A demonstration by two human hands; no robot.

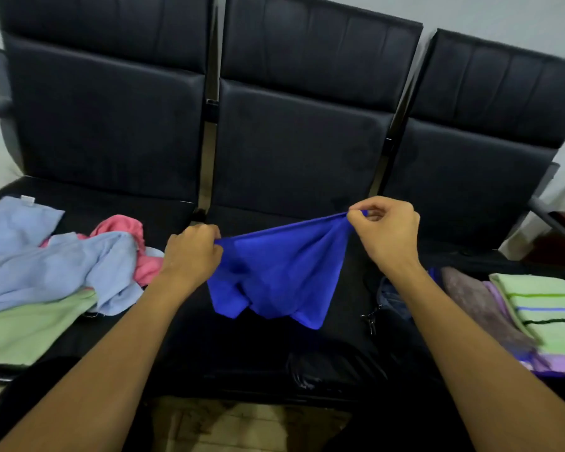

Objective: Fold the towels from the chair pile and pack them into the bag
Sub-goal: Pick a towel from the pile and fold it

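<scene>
A bright blue towel (281, 272) hangs over the middle black seat, stretched between both hands along its top edge. My left hand (193, 252) grips its left corner in a closed fist. My right hand (385, 230) pinches the right corner between thumb and fingers, slightly higher. The towel's lower part sags in loose folds onto the seat. A loose pile of towels (56, 265), light blue, pink and green, lies on the left seat. On the right seat a black bag (392, 298) lies open, with folded towels (542, 308), green striped and purple, stacked beside or in it.
Three joined black chairs (304, 141) with high backs fill the view, metal posts between them. A metal clip (371, 321) hangs from the bag's edge. A tiled floor (252, 425) shows below the front edge of the seats.
</scene>
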